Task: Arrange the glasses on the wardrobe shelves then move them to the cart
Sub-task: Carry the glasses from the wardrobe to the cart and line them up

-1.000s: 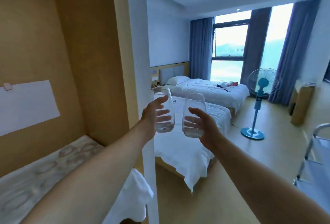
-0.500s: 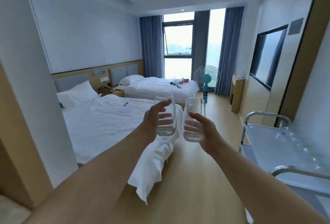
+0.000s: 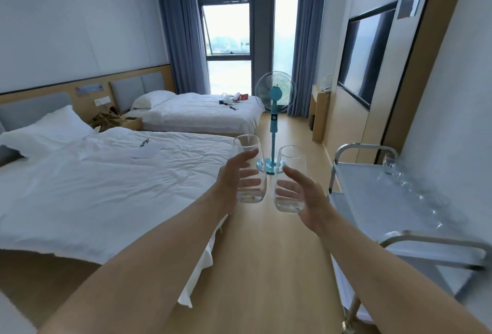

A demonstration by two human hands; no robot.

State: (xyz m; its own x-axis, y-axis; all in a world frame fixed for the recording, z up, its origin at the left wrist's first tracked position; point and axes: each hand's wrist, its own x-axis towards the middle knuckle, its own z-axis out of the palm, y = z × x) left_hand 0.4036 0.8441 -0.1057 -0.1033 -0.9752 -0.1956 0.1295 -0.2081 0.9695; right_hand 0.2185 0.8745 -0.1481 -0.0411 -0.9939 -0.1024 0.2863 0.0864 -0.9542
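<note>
I hold two clear stemless glasses upright in front of me, side by side and a little apart. My left hand (image 3: 234, 176) grips the left glass (image 3: 249, 147), fingers wrapped round its body. My right hand (image 3: 306, 195) grips the right glass (image 3: 291, 158) the same way. Both hang over the wooden floor in the aisle. The metal cart (image 3: 372, 190) stands at the right by the wall, its top shelf to the right of the right glass. Several clear glasses (image 3: 415, 190) stand along the cart's far side. The wardrobe is out of view.
A white bed (image 3: 106, 182) fills the left, its corner close under my left forearm; a second bed (image 3: 202, 112) lies behind. A blue standing fan (image 3: 274, 110) stands ahead in the aisle. A wall TV (image 3: 367, 54) and a wooden desk (image 3: 319, 112) line the right wall.
My view has swung right, away from the wardrobe and its shelf, which left the frame. The cart has come fully into view at the right. Both hands keep the same hold on the glasses.
</note>
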